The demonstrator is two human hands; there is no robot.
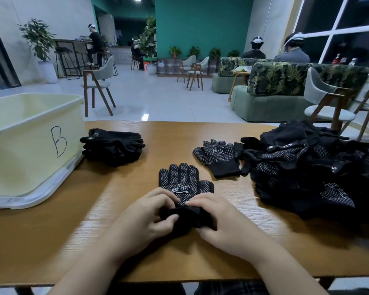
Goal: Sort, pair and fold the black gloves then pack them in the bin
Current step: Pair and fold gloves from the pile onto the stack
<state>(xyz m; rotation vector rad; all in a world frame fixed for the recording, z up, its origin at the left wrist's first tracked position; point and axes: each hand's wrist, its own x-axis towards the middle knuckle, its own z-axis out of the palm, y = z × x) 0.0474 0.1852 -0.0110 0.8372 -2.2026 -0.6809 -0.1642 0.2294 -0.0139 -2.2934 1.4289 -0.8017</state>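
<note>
Head view: black dotted-palm knit glove (185, 184) is lying palm up on the wooden tabletop (222, 130), long axis running near to far, fingers pointing far. Left hand (145, 216) and right hand (217, 218) are both pinching its cuff at the near end, equally close. Judgement: fold is rolling away, toward the fingertips. Pale yellow plastic bin (30, 145) is sitting far left.
</note>
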